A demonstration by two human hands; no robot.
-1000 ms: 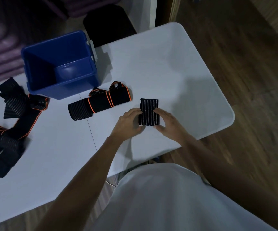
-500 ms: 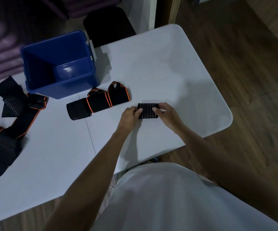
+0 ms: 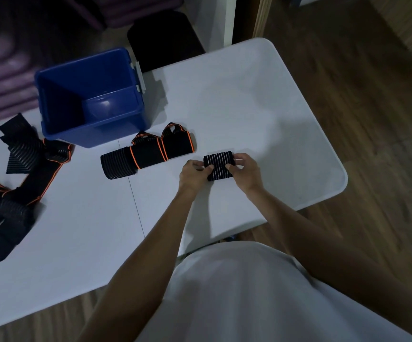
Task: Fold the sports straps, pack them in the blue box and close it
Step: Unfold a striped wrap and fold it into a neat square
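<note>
We see the blue box (image 3: 90,97) standing open on the far left part of the white table (image 3: 249,99), its lid off and nowhere we can make out; inside there is only the bare blue floor with a glossy reflection, and no strap lies in it. Just in front of the box, near its right corner, rests a folded strap (image 3: 148,152) with orange edging, laid out as a short thick bundle. Further left, a loose heap of unfolded straps (image 3: 17,183) sprawls across the tabletop, well apart from our hands. We hold a small folded strap (image 3: 219,166), black with fine pale ribs, just above or on the table right of the orange-edged bundle. Our left hand (image 3: 195,175) grips its left end, fingers curled under and thumb pressed on top. Our right hand (image 3: 244,171) grasps the right end, fingers wrapped over the far edge and thumb pinching the near face. Both forearms reach forward from the body and converge on the strap, wrists slightly bent inward.
</note>
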